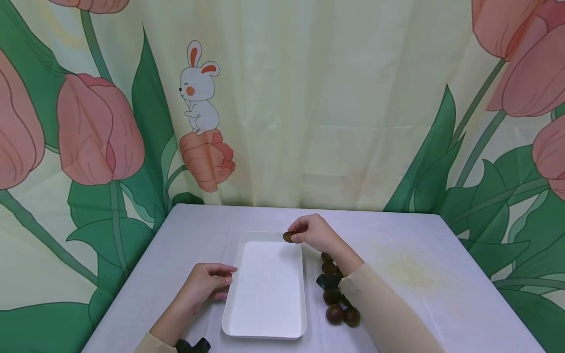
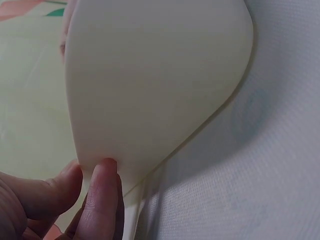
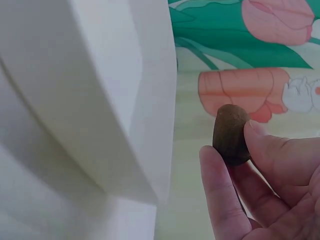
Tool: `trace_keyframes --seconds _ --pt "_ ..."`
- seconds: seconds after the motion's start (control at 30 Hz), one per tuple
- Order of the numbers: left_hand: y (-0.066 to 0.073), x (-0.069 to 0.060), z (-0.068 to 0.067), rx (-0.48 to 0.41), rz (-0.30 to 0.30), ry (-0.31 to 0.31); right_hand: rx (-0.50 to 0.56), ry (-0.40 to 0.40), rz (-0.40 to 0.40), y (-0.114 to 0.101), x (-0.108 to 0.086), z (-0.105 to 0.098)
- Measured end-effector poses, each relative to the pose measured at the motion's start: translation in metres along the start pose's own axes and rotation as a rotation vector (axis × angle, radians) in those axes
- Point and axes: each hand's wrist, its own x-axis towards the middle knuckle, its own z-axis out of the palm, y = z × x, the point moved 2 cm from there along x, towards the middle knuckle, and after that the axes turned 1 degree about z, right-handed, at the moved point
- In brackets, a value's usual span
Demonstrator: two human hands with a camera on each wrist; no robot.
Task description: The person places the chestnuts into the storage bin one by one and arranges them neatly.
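Note:
A shallow white rectangular tray (image 1: 268,294) lies on the table. My left hand (image 1: 207,284) is at its left side. In the left wrist view the thumb and fingertips (image 2: 103,200) touch the tray's rim and outer wall (image 2: 155,85). Above the tray's far right corner, my right hand (image 1: 315,234) pinches a small brown chestnut-like piece (image 3: 231,134) between thumb and fingers. More dark brown rounded pieces (image 1: 334,314) lie in a group to the right of the tray, partly hidden by the right forearm.
A white cloth covers the table (image 1: 397,245). Behind it hangs a curtain (image 1: 353,122) printed with tulips and a rabbit. A black device (image 1: 194,346) sits at the left wrist, and another dark device (image 1: 325,282) shows by the right wrist, over the brown pieces.

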Motion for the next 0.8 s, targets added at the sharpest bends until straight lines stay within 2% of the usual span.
trace_keyframes --seconds 0.43,0.63,0.8 --pt "0.000 0.001 0.000 0.004 0.005 -0.008 0.048 -0.038 -0.013 -0.017 0.017 0.036" --pt "0.000 0.001 0.000 0.009 -0.003 -0.005 0.095 -0.039 0.027 -0.019 0.023 0.048" --pt "0.001 0.001 0.000 0.014 -0.015 -0.002 0.189 -0.036 0.087 -0.020 0.026 0.057"
